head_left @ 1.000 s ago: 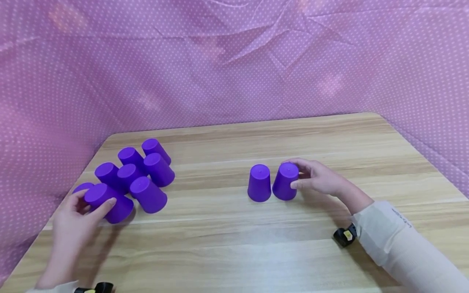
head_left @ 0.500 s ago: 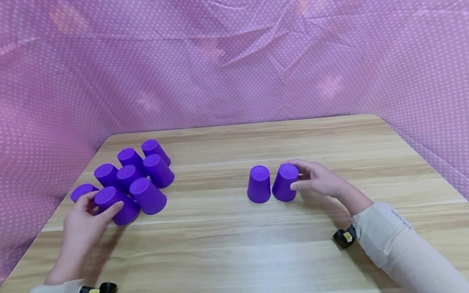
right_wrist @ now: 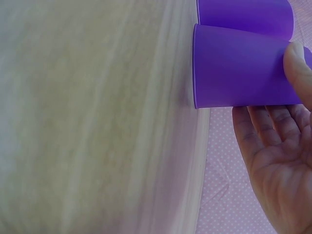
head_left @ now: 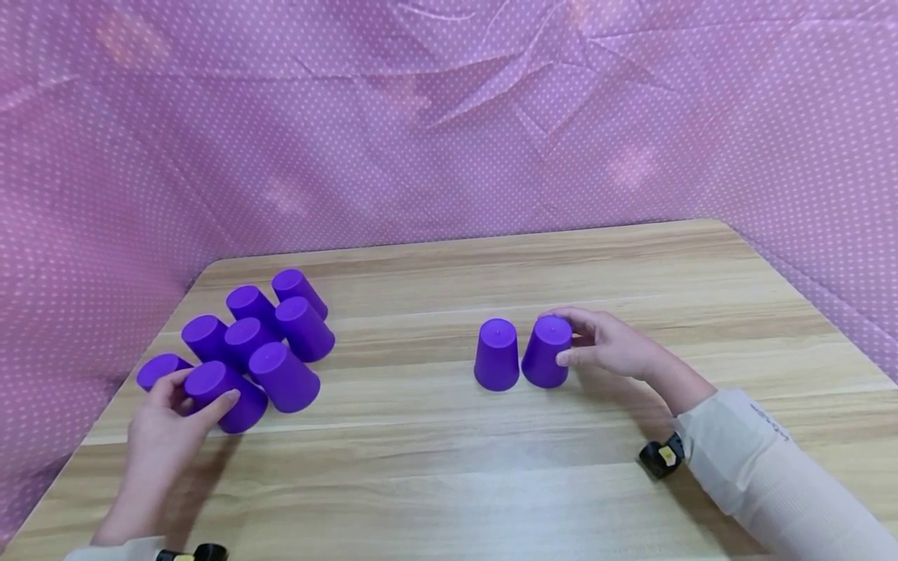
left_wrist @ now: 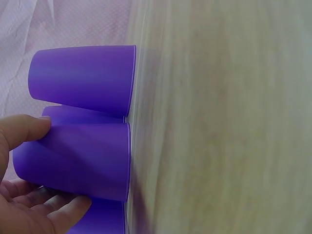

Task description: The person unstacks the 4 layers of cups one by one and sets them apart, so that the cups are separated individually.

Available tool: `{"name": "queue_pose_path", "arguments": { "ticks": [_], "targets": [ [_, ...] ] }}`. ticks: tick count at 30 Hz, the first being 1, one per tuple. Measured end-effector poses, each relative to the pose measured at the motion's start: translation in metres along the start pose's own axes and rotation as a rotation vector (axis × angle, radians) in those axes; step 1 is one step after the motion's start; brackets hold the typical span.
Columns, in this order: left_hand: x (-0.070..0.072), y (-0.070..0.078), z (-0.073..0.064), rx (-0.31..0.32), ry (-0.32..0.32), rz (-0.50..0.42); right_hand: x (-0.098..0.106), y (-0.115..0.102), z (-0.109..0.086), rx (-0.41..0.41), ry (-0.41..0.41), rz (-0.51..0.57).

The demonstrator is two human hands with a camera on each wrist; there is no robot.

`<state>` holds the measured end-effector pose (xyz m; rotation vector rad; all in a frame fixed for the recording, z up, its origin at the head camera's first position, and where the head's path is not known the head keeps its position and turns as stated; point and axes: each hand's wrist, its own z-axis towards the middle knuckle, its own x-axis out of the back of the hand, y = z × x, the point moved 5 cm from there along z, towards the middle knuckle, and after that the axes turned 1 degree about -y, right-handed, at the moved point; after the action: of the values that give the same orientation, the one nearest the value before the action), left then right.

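Observation:
At the table's left, several purple plastic cups stand upside down in a tight cluster. My left hand [head_left: 164, 436] grips the cup [head_left: 244, 407] at the cluster's near side, thumb on one side and fingers on the other; its rim is down at the tabletop in the left wrist view. Right beside it stands a neighbouring cup [head_left: 284, 378], and another cup [head_left: 161, 370] shows behind the hand. Right of centre, my right hand [head_left: 617, 344] holds an upside-down cup [right_wrist: 239, 68] between thumb and fingers. Close to its left stands a second upside-down cup [head_left: 496, 360].
Wood-grain table [head_left: 421, 483] lies under everything, its far edge running along a pink dotted cloth [head_left: 449, 140]. More cups, such as the far cup [head_left: 298, 292], fill the back of the left cluster. A black wrist camera [head_left: 661, 456] hangs below the right wrist.
My left hand has moved right with its cup, closer against the neighbouring cup, uncovering more of the cup behind. My right hand and its cup have stayed in place.

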<state>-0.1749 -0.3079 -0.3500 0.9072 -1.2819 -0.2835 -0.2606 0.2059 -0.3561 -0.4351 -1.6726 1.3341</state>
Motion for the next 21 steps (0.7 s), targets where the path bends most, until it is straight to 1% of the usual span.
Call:
{"name": "queue_pose_path", "arguments": {
  "ticks": [3, 5, 9, 11, 13, 18, 21],
  "targets": [
    [-0.002, -0.005, 0.003, -0.010, -0.009, -0.013, 0.000, 0.000, 0.000, -0.011, 0.002, -0.004],
    [-0.003, -0.012, 0.007, -0.007, -0.001, -0.032, 0.000, 0.000, 0.000, -0.013, 0.002, -0.007],
    [-0.003, -0.029, 0.018, -0.033, 0.053, -0.100, 0.000, 0.001, 0.001, -0.008, -0.002, -0.012],
    [0.000, -0.027, 0.018, -0.050, 0.075, -0.125, 0.000, 0.001, 0.001, -0.012, -0.001, -0.007],
    [0.005, -0.016, 0.013, -0.060, 0.093, -0.131, 0.000, 0.001, 0.001, -0.016, -0.002, 0.006],
    [0.022, 0.025, -0.004, -0.066, 0.143, -0.095, 0.000, 0.000, 0.001, -0.020, -0.008, 0.031],
    [0.028, 0.044, -0.009, -0.079, 0.156, -0.085, 0.000, 0.000, 0.001, -0.022, -0.007, 0.031]
  ]
}}
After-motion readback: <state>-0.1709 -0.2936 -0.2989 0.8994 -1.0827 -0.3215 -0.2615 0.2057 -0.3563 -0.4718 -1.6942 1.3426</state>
